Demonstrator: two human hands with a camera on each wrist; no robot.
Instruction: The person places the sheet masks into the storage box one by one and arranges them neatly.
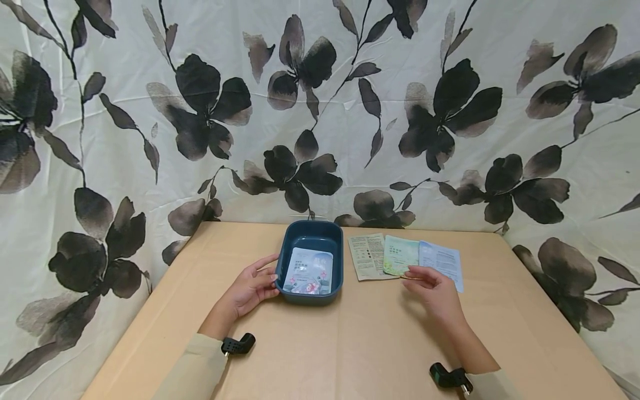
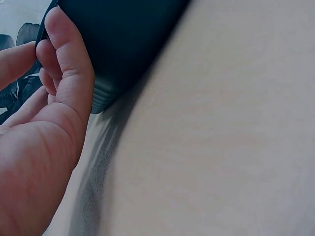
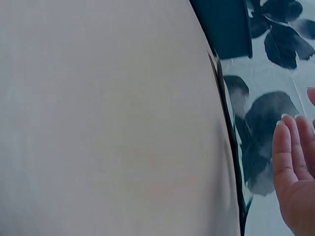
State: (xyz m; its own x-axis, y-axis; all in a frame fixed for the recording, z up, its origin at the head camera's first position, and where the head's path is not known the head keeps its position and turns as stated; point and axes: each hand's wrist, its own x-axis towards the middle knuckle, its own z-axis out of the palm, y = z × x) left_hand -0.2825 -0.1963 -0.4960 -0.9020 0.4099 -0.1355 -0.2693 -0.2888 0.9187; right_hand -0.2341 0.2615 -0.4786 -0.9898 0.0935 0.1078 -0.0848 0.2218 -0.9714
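A dark blue rectangular plastic tub [image 1: 311, 300] stands near the table's back edge. Inside it lies a pale packet [image 1: 308, 270] printed with pink flowers. My left hand [image 1: 256, 289] holds the tub's left side, its thumb [image 2: 72, 64] against the wall near the rim and other fingers behind. To the tub's right, three flat packets overlap in a row: a beige one [image 1: 369, 256], a green one [image 1: 401, 253] and a light blue one [image 1: 442, 258]. Over the front of the green and blue packets hovers my right hand [image 1: 434, 291], fingers [image 3: 282, 152] fairly straight, nothing between them.
The light wooden table [image 1: 320, 355] reaches back to a white curtain [image 1: 370, 139] with dark flowers. Black cameras [image 1: 238, 344] are strapped at both wrists, over beige sleeves.
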